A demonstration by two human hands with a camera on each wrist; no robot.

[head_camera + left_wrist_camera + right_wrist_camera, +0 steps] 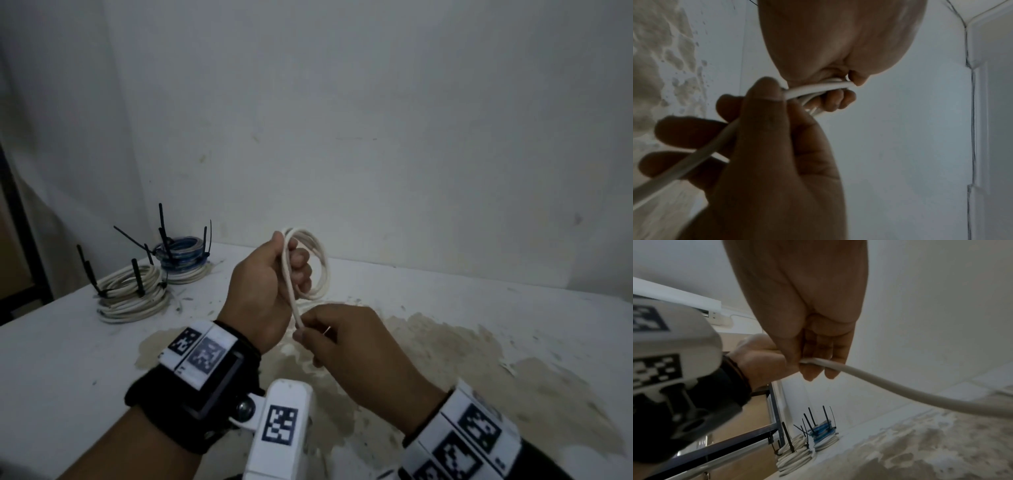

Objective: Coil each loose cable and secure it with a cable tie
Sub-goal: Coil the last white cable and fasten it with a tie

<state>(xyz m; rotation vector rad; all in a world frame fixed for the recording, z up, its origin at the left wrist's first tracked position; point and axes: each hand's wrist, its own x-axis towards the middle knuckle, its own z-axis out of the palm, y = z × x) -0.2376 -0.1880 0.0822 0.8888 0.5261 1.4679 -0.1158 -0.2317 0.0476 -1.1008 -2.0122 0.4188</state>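
The scene was a dim room with a plain pale wall [376,120] and a white table [68,359] with worn, stained patches in its paint. At the left of the head view, near the far edge of the table, stood the finished coils: a white coil stack [132,296] in front and, just behind and beside it, a blue and white coil stack [181,262], both bound with black cable ties [137,277] whose tails stood up. So this part of the task looked already done. In the middle of the frame the left hand [263,291] was raised above the table and its curled fingers gripped the loops of a white cable [317,263], which made a small coil in the air. Just below and to the right, the right hand [342,339] pinched the free end of the same cable between thumb and fingers. In my judgement the coiling of this cable was almost complete, and what was left was to lay the last piece into the coil and to bind it with a tie; I could see no loose tie in any picture. The left wrist view showed close the strands pressed in the left fist, which the head view hid partly. The right wrist view showed the cable end under the fingertips, and also a dark metal frame [725,444] beside the table, which the other views did not show clearly.
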